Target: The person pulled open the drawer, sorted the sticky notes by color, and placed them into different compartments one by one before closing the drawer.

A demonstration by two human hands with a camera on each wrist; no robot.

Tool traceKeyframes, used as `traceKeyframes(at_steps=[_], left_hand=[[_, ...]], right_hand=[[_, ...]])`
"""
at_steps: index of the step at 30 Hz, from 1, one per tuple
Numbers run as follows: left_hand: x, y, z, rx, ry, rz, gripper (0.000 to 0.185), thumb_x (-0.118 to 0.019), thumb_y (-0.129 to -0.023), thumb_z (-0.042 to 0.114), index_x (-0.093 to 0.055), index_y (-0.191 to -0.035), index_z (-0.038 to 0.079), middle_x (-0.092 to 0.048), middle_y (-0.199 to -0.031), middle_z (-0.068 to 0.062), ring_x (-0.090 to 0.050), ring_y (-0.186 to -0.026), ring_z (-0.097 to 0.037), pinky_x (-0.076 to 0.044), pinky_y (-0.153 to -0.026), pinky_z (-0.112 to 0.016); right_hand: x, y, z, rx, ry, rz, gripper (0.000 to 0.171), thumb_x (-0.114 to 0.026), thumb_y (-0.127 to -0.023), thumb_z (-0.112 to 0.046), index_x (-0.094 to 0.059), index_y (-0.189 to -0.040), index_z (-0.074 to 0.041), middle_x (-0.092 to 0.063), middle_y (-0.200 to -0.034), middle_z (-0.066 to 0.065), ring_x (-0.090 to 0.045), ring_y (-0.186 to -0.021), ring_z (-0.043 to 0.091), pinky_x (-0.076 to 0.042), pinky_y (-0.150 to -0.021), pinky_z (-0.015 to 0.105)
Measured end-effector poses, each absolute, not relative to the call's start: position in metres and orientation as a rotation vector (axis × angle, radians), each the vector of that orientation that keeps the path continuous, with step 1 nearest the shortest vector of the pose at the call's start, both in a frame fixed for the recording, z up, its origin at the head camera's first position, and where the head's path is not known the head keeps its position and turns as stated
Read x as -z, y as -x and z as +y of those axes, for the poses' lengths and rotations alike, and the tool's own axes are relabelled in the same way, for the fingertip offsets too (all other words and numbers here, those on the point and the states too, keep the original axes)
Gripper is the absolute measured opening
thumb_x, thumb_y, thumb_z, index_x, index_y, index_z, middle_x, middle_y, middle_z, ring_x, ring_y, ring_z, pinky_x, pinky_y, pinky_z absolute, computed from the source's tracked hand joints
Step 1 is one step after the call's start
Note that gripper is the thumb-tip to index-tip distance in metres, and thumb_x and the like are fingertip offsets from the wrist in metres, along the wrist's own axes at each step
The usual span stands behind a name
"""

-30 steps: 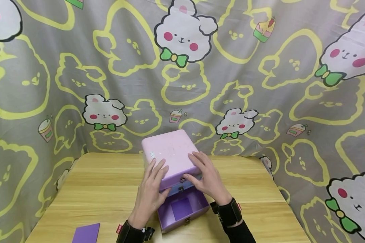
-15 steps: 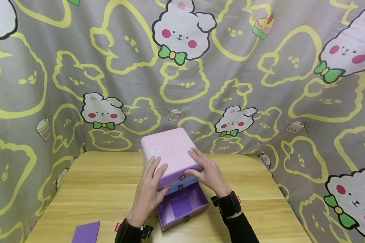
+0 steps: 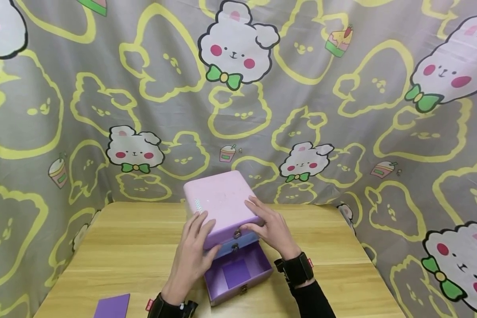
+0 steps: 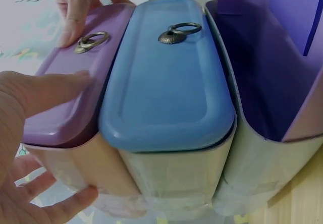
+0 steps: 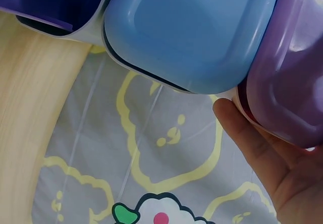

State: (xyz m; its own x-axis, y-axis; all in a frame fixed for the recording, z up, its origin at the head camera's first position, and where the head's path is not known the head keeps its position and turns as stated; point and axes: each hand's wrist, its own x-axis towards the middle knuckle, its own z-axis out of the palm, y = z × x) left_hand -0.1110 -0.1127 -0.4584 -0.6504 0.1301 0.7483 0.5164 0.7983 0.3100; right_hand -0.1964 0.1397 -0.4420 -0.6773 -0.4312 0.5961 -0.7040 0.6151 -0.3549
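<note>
1. Three drawers make up the pink drawer box (image 3: 222, 198) that stands on the tabletop (image 3: 115, 247) a little right of centre, close to the far edge.
2. Your left hand (image 3: 192, 256) lies against the box's near left corner, fingers straight and relaxed, tips up on the lid; the left wrist view shows the thumb resting flat on the purple top drawer (image 4: 65, 103).
3. Your right hand (image 3: 272, 229) lies on the box's near right corner, fingers straight across the lid, thumb pressed to the top drawer's front beside its ring pull (image 4: 91, 40). Neither hand grips anything.
4. Below it, the blue middle drawer (image 3: 238, 242) sits nearly flush, its own ring pull (image 4: 179, 32) hanging on the front.
5. Lowest of all, the purple bottom drawer (image 3: 238, 274) is pulled well out toward you, with a purple sheet lying flat inside.
6. Near the tabletop's near left edge lies a separate purple card (image 3: 112, 305), well apart from the box.
7. Behind the tabletop hangs a grey bunny-print cloth (image 3: 342, 110).
</note>
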Motion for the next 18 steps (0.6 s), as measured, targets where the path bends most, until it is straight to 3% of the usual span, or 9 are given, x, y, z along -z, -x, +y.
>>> traceKeyframes(at_steps=[6, 11, 18], left_hand=[[0.458, 0.098, -0.117, 0.736, 0.436, -2.234, 0.059, -0.086, -0.077, 0.026, -0.063, -0.128, 0.007, -0.058, -0.141, -0.017, -0.052, -0.131, -0.034, -0.052, -0.104, -0.051], [0.460, 0.091, -0.123, 0.751, 0.384, -2.208, 0.050, -0.080, -0.083, 0.025, -0.064, -0.127, 0.006, -0.062, -0.131, -0.017, -0.058, -0.121, -0.034, -0.050, -0.100, -0.051], [0.467, 0.076, -0.136, 0.777, 0.284, -2.195, 0.042, -0.073, -0.087, 0.020, -0.065, -0.125, 0.004, -0.064, -0.128, -0.018, -0.053, -0.122, -0.040, -0.039, -0.100, -0.054]], right_hand=[[0.442, 0.197, 0.141, -0.830, -0.910, -2.371, 0.070, -0.083, -0.080, -0.036, -0.059, -0.144, -0.020, -0.059, -0.149, 0.007, -0.028, -0.051, -0.004, -0.034, -0.056, 0.015], [0.443, 0.198, 0.141, -0.848, -0.900, -2.371, 0.070, -0.083, -0.080, -0.036, -0.059, -0.144, -0.021, -0.058, -0.149, 0.007, -0.029, -0.051, -0.006, -0.035, -0.056, 0.015], [0.442, 0.197, 0.138, -0.870, -0.896, -2.377, 0.069, -0.083, -0.081, -0.038, -0.059, -0.144, -0.022, -0.058, -0.150, 0.005, -0.030, -0.052, -0.005, -0.038, -0.061, 0.017]])
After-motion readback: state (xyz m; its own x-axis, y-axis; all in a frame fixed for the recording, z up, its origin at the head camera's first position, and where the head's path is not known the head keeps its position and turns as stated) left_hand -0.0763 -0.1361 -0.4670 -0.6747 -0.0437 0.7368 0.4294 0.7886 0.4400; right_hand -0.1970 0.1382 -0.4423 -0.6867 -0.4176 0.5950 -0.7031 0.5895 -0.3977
